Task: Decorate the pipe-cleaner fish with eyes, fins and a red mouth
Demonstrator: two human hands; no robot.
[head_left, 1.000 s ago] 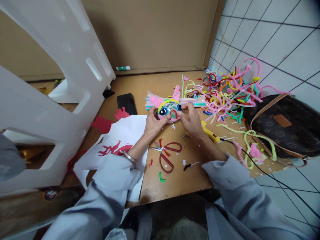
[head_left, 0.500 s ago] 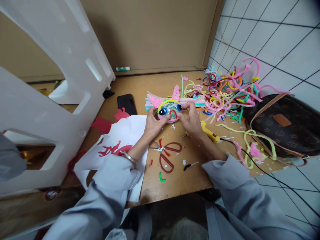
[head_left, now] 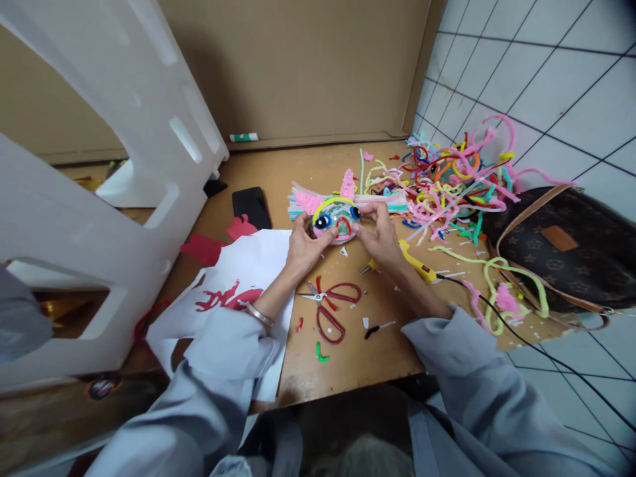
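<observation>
A small round craft face [head_left: 336, 220] made of pipe cleaners, with blue eyes, a red mouth, a yellow arc on top and pink ears, rests on the wooden board [head_left: 348, 358]. My left hand [head_left: 304, 246] grips its left side with curled fingers. My right hand [head_left: 380, 233] pinches its right edge near the blue eye. A silver bangle sits on my left wrist. Both arms wear grey sleeves.
Red-handled scissors [head_left: 334, 306] lie just below my hands. A yellow glue gun [head_left: 417, 264] with a black cord lies to the right. A heap of coloured pipe cleaners [head_left: 447, 182], a brown handbag [head_left: 566, 248], a black phone [head_left: 252, 207], white paper [head_left: 233, 285] and a white plastic frame [head_left: 99, 185] surround the spot.
My right hand's fingers have shifted slightly up along the face's right edge. The left hand and the craft stay nearly still.
</observation>
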